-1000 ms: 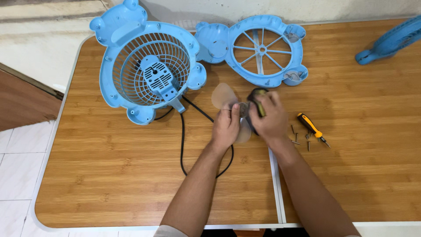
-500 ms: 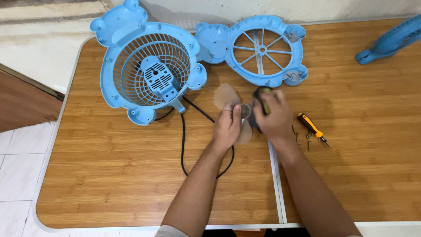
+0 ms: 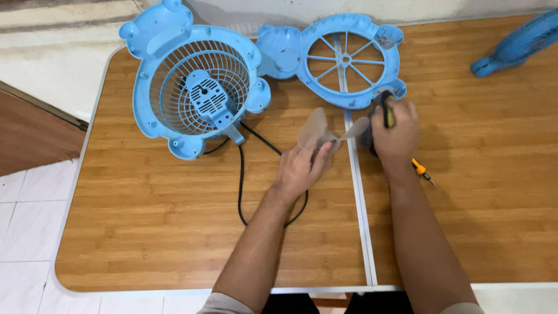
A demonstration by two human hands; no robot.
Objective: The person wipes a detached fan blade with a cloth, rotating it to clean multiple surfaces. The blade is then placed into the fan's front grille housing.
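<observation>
Left hand (image 3: 299, 167): centre of frame, fingers pinched on the hub of the clear blade (image 3: 325, 132).
Blade: lifted above the table (image 3: 145, 232), just left of its white seam.
Right hand (image 3: 396, 136): right of centre, clenched around a black-and-yellow tool (image 3: 385, 113).
Screwdriver (image 3: 421, 170): partly hidden under the right wrist.
Rear grille (image 3: 195, 87): upper left, black cord (image 3: 240, 186) trailing down.
Front grille (image 3: 343, 61): top centre.

Both forearms stretched fwd, nearly parallel. Left hand (image 3: 299, 167) palm down, fingers pinched shut, thumb pointing up-right. Right hand (image 3: 396, 139) just right of left hand, curled in closed fist, knuckles up.
</observation>
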